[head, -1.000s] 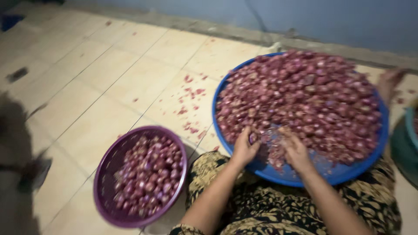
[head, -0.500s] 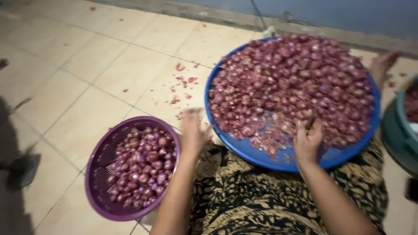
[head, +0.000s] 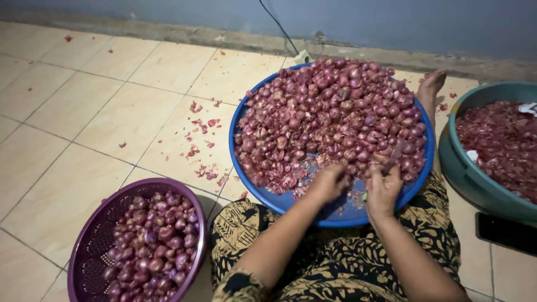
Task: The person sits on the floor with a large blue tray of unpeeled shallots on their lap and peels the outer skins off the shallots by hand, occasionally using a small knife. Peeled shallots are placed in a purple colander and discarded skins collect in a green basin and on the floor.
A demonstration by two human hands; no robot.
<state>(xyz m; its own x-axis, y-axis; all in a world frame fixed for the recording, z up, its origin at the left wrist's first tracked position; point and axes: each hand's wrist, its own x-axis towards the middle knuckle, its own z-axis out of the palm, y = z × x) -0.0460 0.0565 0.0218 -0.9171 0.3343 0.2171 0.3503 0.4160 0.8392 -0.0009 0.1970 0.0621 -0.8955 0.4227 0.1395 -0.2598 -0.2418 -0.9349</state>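
A wide blue tray (head: 291, 200) rests on my lap, heaped with unpeeled red shallots (head: 330, 117). My left hand (head: 331, 182) is closed around a shallot at the tray's near edge. My right hand (head: 383, 187) grips a small knife (head: 392, 156) with a green handle, its blade pointing up and away, close beside the left hand. Loose skins lie on the blue tray under both hands. A purple perforated basket (head: 89, 251) at the lower left holds peeled shallots (head: 151, 246).
A teal basin (head: 464, 173) full of red skins stands at the right, a dark phone (head: 506, 232) on the floor below it. A bare foot (head: 430, 86) shows past the tray. Skins (head: 201, 145) litter the tiled floor; a cable (head: 277, 25) runs down the wall.
My left hand came back from the purple basket's side to the tray's near edge and now holds a shallot beside the right hand. The view shifted right, showing the teal basin.
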